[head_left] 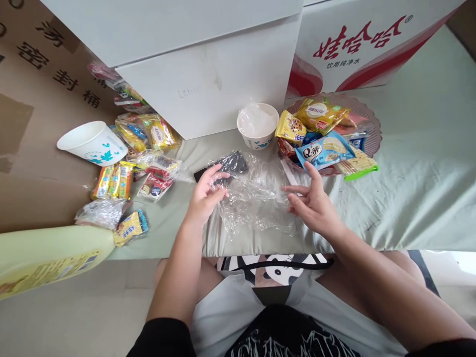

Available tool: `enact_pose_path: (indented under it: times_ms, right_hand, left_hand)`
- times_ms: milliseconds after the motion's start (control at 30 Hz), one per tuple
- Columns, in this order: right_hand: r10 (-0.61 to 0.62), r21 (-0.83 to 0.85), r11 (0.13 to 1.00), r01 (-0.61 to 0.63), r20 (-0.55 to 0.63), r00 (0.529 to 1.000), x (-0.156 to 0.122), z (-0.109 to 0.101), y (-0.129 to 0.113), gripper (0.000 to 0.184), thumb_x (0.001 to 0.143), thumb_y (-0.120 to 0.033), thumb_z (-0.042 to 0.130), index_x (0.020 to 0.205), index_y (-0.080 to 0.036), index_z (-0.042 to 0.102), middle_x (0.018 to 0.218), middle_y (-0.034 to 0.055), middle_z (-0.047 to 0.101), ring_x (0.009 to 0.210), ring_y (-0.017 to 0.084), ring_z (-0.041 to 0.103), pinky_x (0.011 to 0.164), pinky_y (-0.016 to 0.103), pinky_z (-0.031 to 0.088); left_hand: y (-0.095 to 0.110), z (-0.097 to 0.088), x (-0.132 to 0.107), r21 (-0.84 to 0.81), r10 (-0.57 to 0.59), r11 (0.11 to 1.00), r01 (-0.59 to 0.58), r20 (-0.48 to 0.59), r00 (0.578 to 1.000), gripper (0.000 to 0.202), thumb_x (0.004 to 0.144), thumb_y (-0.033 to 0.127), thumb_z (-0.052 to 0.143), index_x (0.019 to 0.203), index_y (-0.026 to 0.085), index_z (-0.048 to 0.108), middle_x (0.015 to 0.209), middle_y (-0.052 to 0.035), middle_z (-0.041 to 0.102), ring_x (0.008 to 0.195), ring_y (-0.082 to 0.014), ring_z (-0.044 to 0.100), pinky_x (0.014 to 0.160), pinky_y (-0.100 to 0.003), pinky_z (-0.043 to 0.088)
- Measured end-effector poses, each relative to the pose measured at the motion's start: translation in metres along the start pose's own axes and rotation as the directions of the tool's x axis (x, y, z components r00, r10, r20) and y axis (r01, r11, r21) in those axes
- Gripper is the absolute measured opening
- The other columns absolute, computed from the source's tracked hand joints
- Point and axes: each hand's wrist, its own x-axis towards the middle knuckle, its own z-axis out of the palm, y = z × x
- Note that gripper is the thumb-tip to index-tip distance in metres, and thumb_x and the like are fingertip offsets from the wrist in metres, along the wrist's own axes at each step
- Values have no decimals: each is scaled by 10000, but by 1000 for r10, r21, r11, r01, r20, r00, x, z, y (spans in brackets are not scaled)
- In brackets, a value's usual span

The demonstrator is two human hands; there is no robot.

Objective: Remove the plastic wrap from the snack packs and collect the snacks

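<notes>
A crinkled clear plastic bag (255,206) stretches between my two hands, just above the cloth. My left hand (204,198) has its fingers curled onto the bag's left side, thumb toward fingertips. At the right side, my right hand (316,206) pinches the bag between thumb and fingers, while its index finger points up toward a blue snack packet (325,151). Behind the bag lies a black phone (234,162), partly covered by the film. A white paper bowl (256,141) with clear plastic in it stands farther back.
A pink scalloped tray (375,124) heaped with wrapped snacks is at the right. On the left lie a tipped paper cup (92,144), snack packs (115,179) and a yellow-green container (55,258). White boxes (208,84) and a brown carton (33,163) wall the back and left.
</notes>
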Motion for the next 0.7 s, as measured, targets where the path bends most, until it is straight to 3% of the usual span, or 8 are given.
enact_pose_path:
  times_ms: [67, 133, 233, 300, 400, 533, 600, 700]
  right_hand:
    - [21, -100, 995, -23, -28, 999, 0, -1, -4, 842, 957, -335, 592, 1629, -238, 95, 762, 9, 741, 506, 179, 670, 541, 337, 586]
    - [12, -159, 987, -12, 0, 1000, -1, -2, -8, 813, 950, -301, 593, 1624, -227, 144, 644, -33, 710, 481, 186, 659, 554, 347, 577]
    - [-42, -113, 992, 52, 85, 996, -1, -1, -12, 608, 938, -264, 572, 1515, -234, 385, 650, -38, 713, 495, 164, 664, 560, 319, 561]
    - [-54, -53, 997, 59, 93, 994, -1, 0, -12, 384, 933, -261, 548, 1313, -215, 578, 614, -39, 687, 510, 147, 667, 544, 284, 540]
    - [-14, 22, 1000, 14, -18, 1000, 0, 1, -12, 170, 909, -243, 545, 970, -202, 699, 547, -32, 648, 481, 136, 647, 487, 251, 507]
    - [-31, 147, 987, 70, -252, 967, -1, -2, -14, 194, 883, -178, 552, 771, -214, 707, 582, -24, 652, 453, 114, 623, 459, 237, 502]
    - [-98, 182, 970, 161, -310, 946, -1, -3, -16, 213, 875, -158, 558, 745, -219, 716, 628, -18, 663, 476, 105, 626, 469, 232, 504]
    - [-172, 193, 952, 239, -313, 934, 0, -4, -18, 239, 865, -126, 552, 747, -226, 734, 666, -9, 669, 524, 104, 634, 478, 226, 497]
  left_hand:
    - [2, -2, -1, -8, -2, 1000, 2, 1, 1000, 597, 645, 109, 745, 1213, 269, 656, 1078, -65, 719, 564, -83, 584, 524, -217, 456]
    - [5, -4, -2, -50, -14, 999, 13, -5, 1000, 585, 633, 91, 702, 1191, 261, 663, 1041, -65, 724, 546, -80, 563, 505, -214, 435]
    - [11, -6, -3, -132, -53, 990, 54, 9, 999, 603, 588, 61, 646, 1161, 245, 660, 996, -64, 731, 536, -83, 557, 492, -210, 418]
    - [14, -8, -4, -147, -86, 985, 87, 15, 996, 603, 568, 47, 621, 1141, 232, 647, 946, -58, 737, 527, -88, 566, 492, -207, 421]
    - [14, -9, -3, -98, -84, 992, 78, -58, 995, 504, 574, 64, 599, 1057, 204, 638, 810, -39, 738, 501, -102, 587, 469, -192, 409]
    - [4, -8, 1, 8, 79, 997, -80, -243, 967, 289, 648, 138, 607, 931, 195, 627, 696, -8, 734, 489, -111, 620, 481, -193, 456]
    - [-2, -8, 1, 63, 119, 992, -108, -226, 967, 236, 694, 174, 613, 927, 198, 632, 709, -5, 747, 491, -118, 640, 480, -203, 481]
    - [-8, -9, 0, 78, 93, 993, -85, -102, 990, 205, 738, 214, 605, 935, 199, 660, 725, -5, 757, 461, -130, 645, 428, -214, 476]
